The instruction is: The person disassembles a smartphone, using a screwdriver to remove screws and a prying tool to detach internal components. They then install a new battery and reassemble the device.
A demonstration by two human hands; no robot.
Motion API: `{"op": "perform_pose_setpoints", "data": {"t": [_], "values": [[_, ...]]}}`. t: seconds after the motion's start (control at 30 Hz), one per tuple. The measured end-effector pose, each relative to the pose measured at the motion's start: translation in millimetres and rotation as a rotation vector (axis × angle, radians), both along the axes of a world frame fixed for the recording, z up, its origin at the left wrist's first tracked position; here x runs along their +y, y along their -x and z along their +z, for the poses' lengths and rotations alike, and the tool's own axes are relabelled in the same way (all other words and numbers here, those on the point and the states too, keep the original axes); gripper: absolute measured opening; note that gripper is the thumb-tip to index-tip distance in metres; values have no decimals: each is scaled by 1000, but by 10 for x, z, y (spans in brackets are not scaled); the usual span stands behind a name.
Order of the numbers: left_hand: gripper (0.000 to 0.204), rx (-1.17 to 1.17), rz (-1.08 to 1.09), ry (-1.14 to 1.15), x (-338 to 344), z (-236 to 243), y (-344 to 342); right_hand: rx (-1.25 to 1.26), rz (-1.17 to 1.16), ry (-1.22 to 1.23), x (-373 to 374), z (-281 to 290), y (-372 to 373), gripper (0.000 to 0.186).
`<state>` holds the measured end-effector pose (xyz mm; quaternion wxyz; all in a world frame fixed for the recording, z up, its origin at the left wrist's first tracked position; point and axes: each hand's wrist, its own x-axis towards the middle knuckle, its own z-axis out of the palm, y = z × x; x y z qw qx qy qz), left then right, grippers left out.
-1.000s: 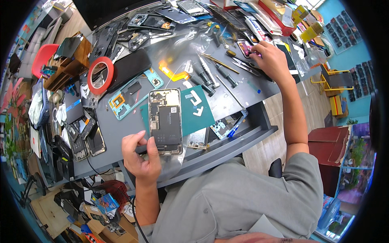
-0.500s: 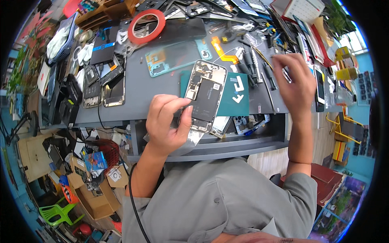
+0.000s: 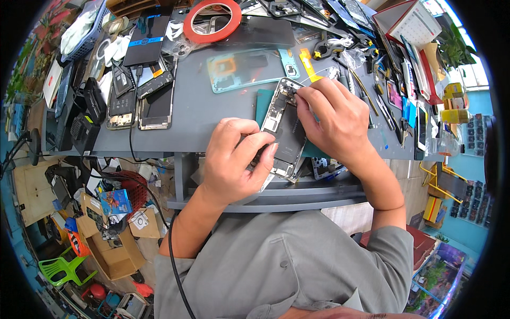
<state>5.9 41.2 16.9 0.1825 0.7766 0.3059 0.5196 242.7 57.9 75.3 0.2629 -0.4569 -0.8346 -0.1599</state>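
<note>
An opened phone (image 3: 289, 135) with its black battery and circuit board bare is held tilted over the table's front edge. My left hand (image 3: 234, 159) is closed on its lower left edge, thumb and fingers gripping the side. At the phone's upper right end, my right hand (image 3: 337, 119) has its thumb and index finger pinched together by the board. Whatever those fingertips may hold is hidden or too small to make out. A green mat (image 3: 262, 103) lies beneath the phone, mostly covered by it and my hands.
A pull-out drawer (image 3: 239, 204) with phone parts juts below the table (image 3: 186, 111). Behind the phone lie a light-blue phone back frame (image 3: 239, 85) and a red tape roll (image 3: 186, 24). Opened phones (image 3: 156, 109) sit left; pliers, tweezers (image 3: 386, 112) and screwdrivers crowd the right.
My right hand has come left from above the tools to the phone's upper end, its fingers closing there. My left hand still holds the phone. The whole view has shifted slightly.
</note>
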Motion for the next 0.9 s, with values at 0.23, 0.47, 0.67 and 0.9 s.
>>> {"op": "perform_pose_setpoints", "data": {"t": [0.23,0.47,0.67,0.9], "values": [[21,0,-18,45,19,-9,0,-27,-44,67,43,14,107,23],[21,-5,-30,53,37,-4,10,7,-68,79,57,11,152,20],[21,-7,-34,73,34,-5,5,74,-95,80,60,-38,125,22],[25,29,22,113,-3,28,7,202,-143,164,-96,54,-67,35]]}}
